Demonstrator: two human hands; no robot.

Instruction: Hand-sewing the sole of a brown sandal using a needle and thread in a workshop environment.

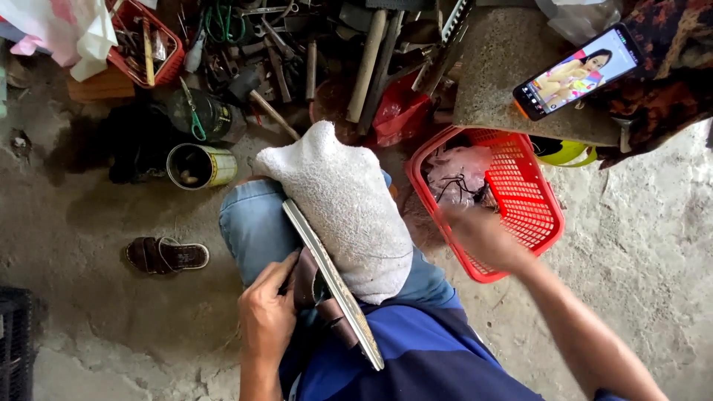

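While blurred, right hand [483, 236] seemingly enters red basket [520, 194].

- The left hand [267, 315] sits low in the view, close to the body, its back turned up toward the camera.
- Its wrist is straight, and the forearm runs down out of the bottom edge.
- The left fingers [286, 271] are bent and curl over toward the person's lap, with the knuckles raised, pressing down rather than spread flat.
- The right arm stretches forward and outward from the lower right corner, bare from the short sleeve down.
- The right hand [483, 238] is blurred; it reaches ahead, palm down.
- Its fingers cannot be told apart, so their grip is unclear.
- The two hands are well apart.
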